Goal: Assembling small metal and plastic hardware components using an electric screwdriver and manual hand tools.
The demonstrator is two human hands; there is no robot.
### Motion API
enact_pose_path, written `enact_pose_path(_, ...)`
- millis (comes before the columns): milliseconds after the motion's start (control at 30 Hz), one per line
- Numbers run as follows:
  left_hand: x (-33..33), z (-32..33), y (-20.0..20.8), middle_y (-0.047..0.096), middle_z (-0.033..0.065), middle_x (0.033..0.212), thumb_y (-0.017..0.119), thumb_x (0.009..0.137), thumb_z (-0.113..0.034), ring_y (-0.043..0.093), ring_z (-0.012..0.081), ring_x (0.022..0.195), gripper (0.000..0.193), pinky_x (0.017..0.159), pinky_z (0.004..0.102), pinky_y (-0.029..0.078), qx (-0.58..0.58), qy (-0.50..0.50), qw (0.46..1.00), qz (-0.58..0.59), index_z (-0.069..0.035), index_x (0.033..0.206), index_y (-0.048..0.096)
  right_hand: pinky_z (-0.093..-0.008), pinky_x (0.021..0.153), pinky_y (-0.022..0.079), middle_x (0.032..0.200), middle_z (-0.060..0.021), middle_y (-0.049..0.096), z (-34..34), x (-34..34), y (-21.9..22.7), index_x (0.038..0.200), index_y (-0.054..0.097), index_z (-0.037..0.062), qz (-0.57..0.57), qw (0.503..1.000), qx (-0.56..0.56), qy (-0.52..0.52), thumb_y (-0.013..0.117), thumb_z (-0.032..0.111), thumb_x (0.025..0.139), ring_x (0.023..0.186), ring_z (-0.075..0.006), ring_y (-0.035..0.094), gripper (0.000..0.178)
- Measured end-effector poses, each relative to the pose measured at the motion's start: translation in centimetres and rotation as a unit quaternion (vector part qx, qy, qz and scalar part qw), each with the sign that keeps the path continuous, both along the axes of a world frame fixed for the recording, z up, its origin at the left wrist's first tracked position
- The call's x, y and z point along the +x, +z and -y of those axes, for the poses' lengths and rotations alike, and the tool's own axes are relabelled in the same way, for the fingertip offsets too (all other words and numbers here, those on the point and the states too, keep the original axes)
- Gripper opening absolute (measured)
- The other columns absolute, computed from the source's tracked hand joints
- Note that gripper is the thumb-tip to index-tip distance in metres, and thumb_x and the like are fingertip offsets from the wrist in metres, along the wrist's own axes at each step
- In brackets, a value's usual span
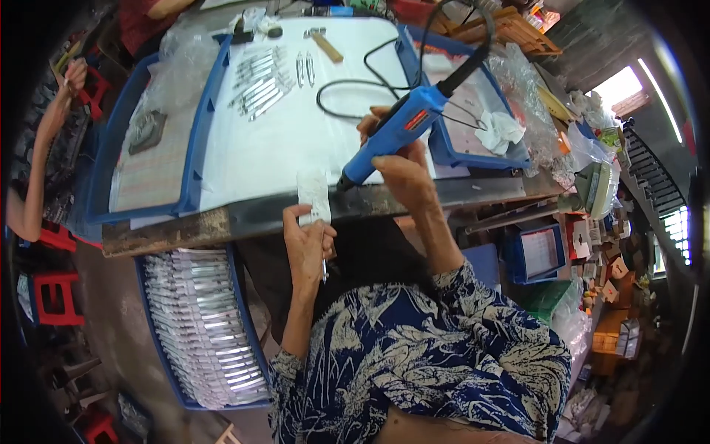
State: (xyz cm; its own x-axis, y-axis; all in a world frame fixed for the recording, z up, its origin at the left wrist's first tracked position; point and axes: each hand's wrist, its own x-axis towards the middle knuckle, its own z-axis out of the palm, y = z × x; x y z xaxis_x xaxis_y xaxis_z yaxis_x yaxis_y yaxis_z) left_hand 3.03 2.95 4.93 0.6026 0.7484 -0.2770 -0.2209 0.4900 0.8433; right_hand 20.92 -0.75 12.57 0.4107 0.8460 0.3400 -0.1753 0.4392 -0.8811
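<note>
My right hand (405, 169) is wrapped round a blue electric screwdriver (399, 129), a corded one. Its dark tip points down and left, close to the table's near edge. My left hand (305, 240) grips a flat white piece (313, 194) that stands up from the fingers. A thin silver end (324, 271) shows below that hand; whether both belong to one part I cannot tell. The screwdriver's tip is just right of the white piece, and any contact is unclear. Farther back, several slim silver metal parts (259, 85) lie on the white table cover (296, 140).
Blue trays (194, 159) stand left and right on the table, the right one holding crumpled white paper (500, 133). The black cord (377, 70) loops behind the screwdriver. A blue crate (255, 348) of stacked silver parts sits below left. Another person's arm (48, 122) shows at far left.
</note>
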Motion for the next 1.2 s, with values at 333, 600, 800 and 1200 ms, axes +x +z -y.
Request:
enact_pose_path(333,0.5,-0.8,1.0,0.053,0.0107,0.067,0.046,0.086,0.001,0.040,0.0063,0.048,0.027,0.037,0.0168,0.028,0.006,0.004,1.000,-0.028,-0.003,0.110,0.033,-0.0227,0.065,0.047,0.085,-0.0072,0.057,-0.9,-0.1,0.4,0.120,0.051,0.0040,0.291,0.956,0.009,0.027,0.080,0.009,0.061,0.075,-0.0125,0.055,0.066)
enact_pose_path(600,1.0,-0.2,1.1,0.054,0.0097,0.065,0.043,0.083,0.002,0.042,0.0053,0.045,0.024,0.036,0.0181,0.033,0.010,0.000,0.999,-0.039,-0.002,0.106,0.034,-0.0265,0.059,0.046,0.072,-0.0053,0.057,-2.9,0.6,-0.5,0.090,0.056,0.0004,0.313,0.928,0.198,0.041,0.070,0.005,0.067,0.063,-0.0128,0.055,0.028)
enact_pose_path(800,0.4,-0.3,1.5,0.054,0.0128,0.068,0.044,0.085,0.003,0.041,0.0059,0.050,0.027,0.037,0.0162,0.028,0.017,0.003,0.999,-0.051,-0.001,0.109,0.033,-0.0248,0.059,0.043,0.075,-0.0061,0.056,-1.5,-3.1,0.9,0.092,0.055,0.0020,0.072,0.995,-0.014,-0.070,0.070,0.003,0.064,0.066,-0.0134,0.054,0.032)
enact_pose_path(1200,0.8,-0.4,1.8,0.054,0.0115,0.063,0.043,0.084,0.003,0.042,0.0068,0.046,0.021,0.035,0.0188,0.029,-0.025,0.016,0.999,-0.031,-0.002,0.102,0.034,-0.0255,0.050,0.044,0.068,-0.0053,0.057,-2.1,-6.1,4.9,0.087,0.055,-0.0005,0.053,0.992,0.011,-0.115,0.066,0.003,0.072,0.055,-0.0126,0.054,0.018)
